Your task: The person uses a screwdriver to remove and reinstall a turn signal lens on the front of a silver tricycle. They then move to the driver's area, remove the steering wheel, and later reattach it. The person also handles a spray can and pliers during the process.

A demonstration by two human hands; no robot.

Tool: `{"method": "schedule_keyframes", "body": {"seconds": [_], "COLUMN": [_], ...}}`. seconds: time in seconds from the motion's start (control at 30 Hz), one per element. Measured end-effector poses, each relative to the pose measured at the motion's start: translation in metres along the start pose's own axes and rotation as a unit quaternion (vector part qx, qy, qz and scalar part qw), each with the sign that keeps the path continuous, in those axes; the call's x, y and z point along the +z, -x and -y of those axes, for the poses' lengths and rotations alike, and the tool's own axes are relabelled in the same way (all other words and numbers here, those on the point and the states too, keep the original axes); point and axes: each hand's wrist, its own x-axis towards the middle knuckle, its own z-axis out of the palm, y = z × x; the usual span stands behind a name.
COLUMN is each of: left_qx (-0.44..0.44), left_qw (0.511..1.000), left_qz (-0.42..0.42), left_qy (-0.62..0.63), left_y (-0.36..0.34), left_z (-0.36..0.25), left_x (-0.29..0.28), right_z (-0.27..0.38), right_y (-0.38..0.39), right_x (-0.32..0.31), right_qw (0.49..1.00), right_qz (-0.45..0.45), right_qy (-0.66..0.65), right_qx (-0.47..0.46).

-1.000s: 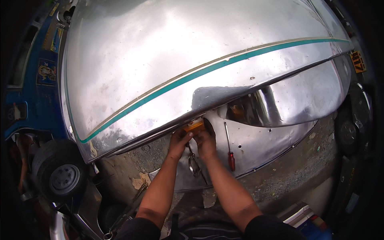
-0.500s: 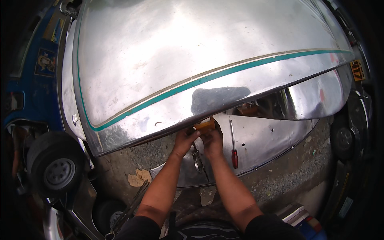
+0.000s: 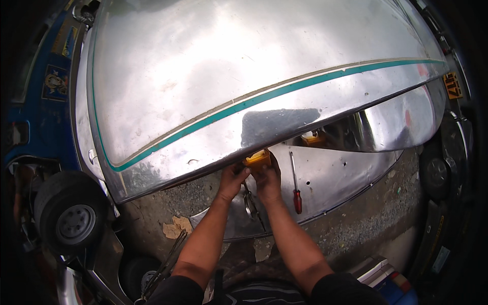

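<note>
A big polished metal body panel point(image 3: 244, 86) fills the top of the view, a teal stripe point(image 3: 264, 99) curving across it from lower left to upper right. Below its bottom edge a second, flatter sheet of shiny metal point(image 3: 330, 178) lies over the gravel ground point(image 3: 366, 223). Off to the left stands a small black wheel point(image 3: 68, 211) with a grey hub, beside a blue vehicle body point(image 3: 46, 101). Now the hands: both reach up to the panel's lower edge, side by side, meeting at a small orange lamp housing point(image 3: 258, 158) tucked right under that edge. The left hand point(image 3: 232, 180) has its fingers curled against the housing's left end; the right hand point(image 3: 268, 180) wraps around it from below and the right. Just to the right of the right hand, a red-handled screwdriver point(image 3: 295, 185) lies on the lower sheet, tip pointing up toward the panel.
</note>
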Motion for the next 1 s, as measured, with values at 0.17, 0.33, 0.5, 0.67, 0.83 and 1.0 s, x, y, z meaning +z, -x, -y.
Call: {"method": "schedule_keyframes", "body": {"seconds": [0.17, 0.33, 0.5, 0.67, 0.83, 1.0], "left_qx": [-0.025, -0.067, -0.076, -0.103, -0.113, -0.136], "left_qw": [0.998, 0.990, 0.985, 0.985, 0.981, 0.974], "left_qz": [-0.054, -0.118, -0.136, -0.113, -0.124, -0.124], "left_qy": [-0.010, 0.035, 0.070, 0.078, 0.100, 0.135], "left_y": [0.000, -0.005, -0.010, -0.009, -0.016, -0.016], "left_z": [-0.006, -0.020, -0.031, -0.039, -0.042, -0.043], "left_x": [0.008, 0.015, 0.014, 0.016, 0.021, 0.025], "right_z": [0.007, 0.010, 0.004, 0.005, 0.007, 0.017], "right_y": [-0.003, -0.011, -0.019, -0.019, -0.021, -0.027], "right_x": [0.014, 0.024, 0.028, 0.027, 0.031, 0.030], "right_qw": [0.997, 0.993, 0.992, 0.993, 0.992, 0.983], "right_qz": [-0.042, -0.066, -0.063, -0.043, -0.052, -0.025], "right_qy": [0.064, 0.096, 0.108, 0.110, 0.106, 0.176], "right_qx": [0.002, 0.031, 0.022, 0.010, 0.034, 0.054]}}
